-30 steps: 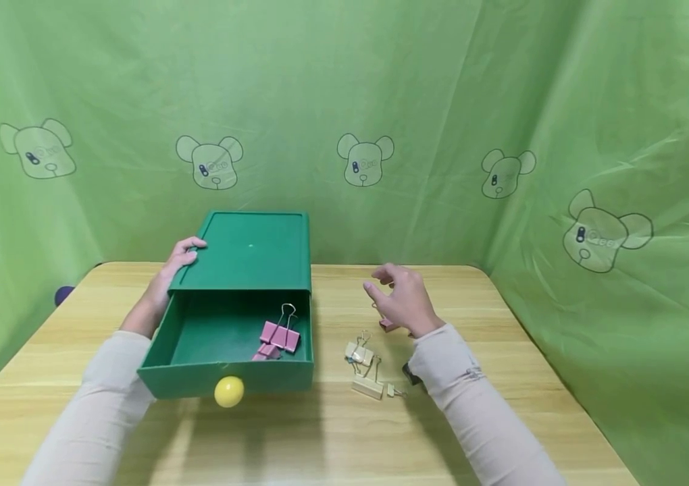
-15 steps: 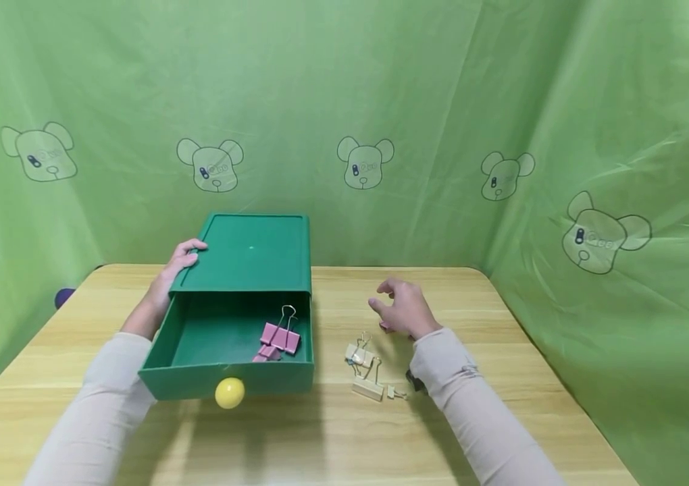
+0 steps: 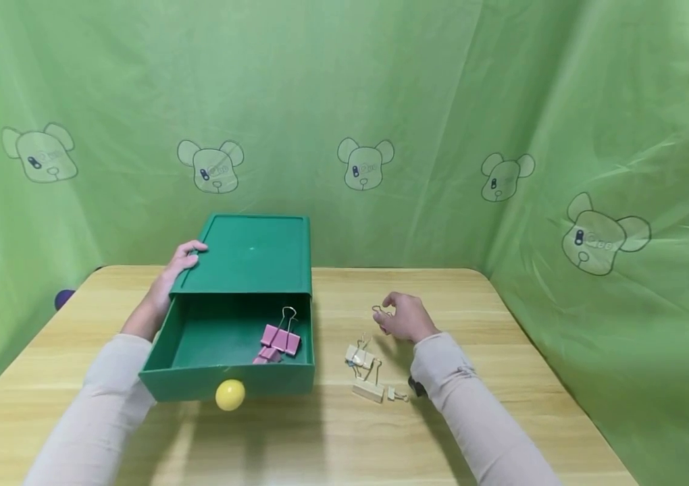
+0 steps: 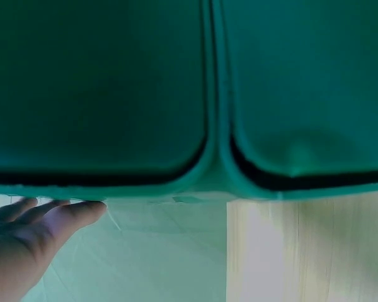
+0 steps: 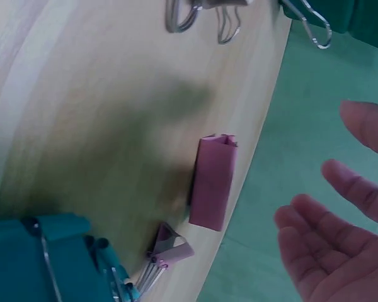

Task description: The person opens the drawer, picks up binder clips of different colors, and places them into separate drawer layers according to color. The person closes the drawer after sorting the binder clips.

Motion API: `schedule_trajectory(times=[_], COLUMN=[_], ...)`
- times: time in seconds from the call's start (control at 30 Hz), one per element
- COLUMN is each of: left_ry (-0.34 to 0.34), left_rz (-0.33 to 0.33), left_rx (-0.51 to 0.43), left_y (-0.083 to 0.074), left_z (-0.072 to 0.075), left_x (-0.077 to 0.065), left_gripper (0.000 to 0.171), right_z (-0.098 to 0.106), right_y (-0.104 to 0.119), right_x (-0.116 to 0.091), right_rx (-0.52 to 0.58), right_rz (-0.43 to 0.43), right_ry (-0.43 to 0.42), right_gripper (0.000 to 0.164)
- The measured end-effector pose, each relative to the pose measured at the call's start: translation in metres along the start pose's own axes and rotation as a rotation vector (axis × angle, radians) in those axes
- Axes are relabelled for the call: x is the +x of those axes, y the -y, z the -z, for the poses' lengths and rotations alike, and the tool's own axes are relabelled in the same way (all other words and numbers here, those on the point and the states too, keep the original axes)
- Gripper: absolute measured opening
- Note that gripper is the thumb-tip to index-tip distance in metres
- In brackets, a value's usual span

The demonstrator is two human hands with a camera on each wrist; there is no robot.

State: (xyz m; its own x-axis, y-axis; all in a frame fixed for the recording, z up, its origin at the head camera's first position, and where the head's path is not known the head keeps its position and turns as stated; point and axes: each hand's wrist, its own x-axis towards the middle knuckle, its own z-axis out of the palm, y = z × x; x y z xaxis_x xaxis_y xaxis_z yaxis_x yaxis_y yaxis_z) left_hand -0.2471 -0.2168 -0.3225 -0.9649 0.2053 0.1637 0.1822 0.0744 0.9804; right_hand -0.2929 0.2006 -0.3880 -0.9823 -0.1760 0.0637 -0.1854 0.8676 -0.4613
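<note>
While the right hand (image 3: pixel 404 317) is hovering low over the right half of the surface (image 3: pixel 344 439), the long pink binder clip (image 5: pixel 213 182) is lying just beneath its fingertips. The clip's long axis is running roughly left to right, parallel to the far edge. I am judging this grip the nearer one: it is standing loosely parted, apparently holding nothing; whether any fingertip is touching the clip, I cannot tell. Its back is facing up, fingers bending left. The left hand (image 3: pixel 177 266) is bracing the green drawer box (image 3: pixel 253 253).
</note>
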Motion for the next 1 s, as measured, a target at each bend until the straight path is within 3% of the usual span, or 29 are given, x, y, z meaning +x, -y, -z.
schedule_trajectory(times=[0.1,0.23,0.73,1.0], left_ry=[0.001,0.004,0.003,0.006], left_rz=[0.002,-0.003,0.006,0.018], left_rx=[0.000,0.006,0.018,0.023], left_y=[0.001,0.001,0.001,0.001], left_z=[0.000,0.000,0.000,0.000], left_x=[-0.001,-0.001,0.000,0.000], left_gripper=[0.027,0.029,0.029,0.030], right_z=[-0.003,-0.006,-0.012,-0.017], right_y=[-0.002,-0.007,-0.013,-0.016], right_x=[0.000,0.001,0.004,0.004], right_rx=[0.000,-0.012,-0.046,-0.070], right_rz=[-0.053,-0.084,-0.089,-0.086], right_ry=[0.058,0.072,0.135,0.128], right_gripper=[0.044,0.045,0.043,0.037])
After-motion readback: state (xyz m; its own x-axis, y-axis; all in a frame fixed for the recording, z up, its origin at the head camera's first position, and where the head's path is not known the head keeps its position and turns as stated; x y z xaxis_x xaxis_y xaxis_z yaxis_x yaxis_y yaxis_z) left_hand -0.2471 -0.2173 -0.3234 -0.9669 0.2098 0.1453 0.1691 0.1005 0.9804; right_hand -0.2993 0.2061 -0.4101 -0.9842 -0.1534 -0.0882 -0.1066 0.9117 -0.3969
